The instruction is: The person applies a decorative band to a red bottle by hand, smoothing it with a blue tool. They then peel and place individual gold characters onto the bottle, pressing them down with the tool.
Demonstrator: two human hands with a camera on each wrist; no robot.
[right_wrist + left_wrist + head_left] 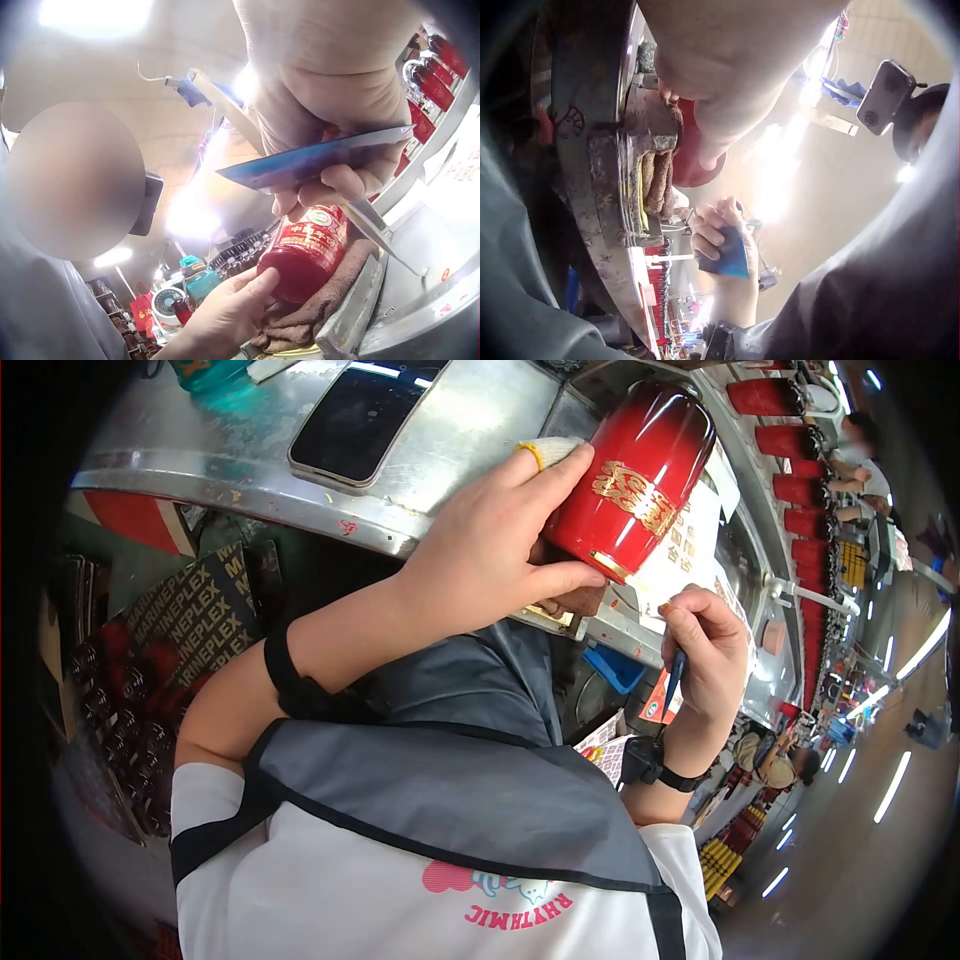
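Note:
A glossy red bottle (640, 475) with a gold pattern lies tilted over the bench edge, on a brown folded cloth (300, 319). My left hand (490, 535) grips its base end, fingers on one side and thumb on the other; a white covering with a yellow band shows on one finger. Right of the bottle, apart from it, my right hand (708, 645) pinches a thin blue blade-like piece (315, 159). In the left wrist view that piece (731, 255) looks flat and blue, held against the palm of the right hand (724, 232).
A phone (362, 420) lies on the metal bench (230, 470), with a teal container (215, 375) behind it. Printed paper (685, 545) lies beyond the bottle. A row of red bottles (805, 490) stands along the right. A blue tray (615, 668) is below the bench edge.

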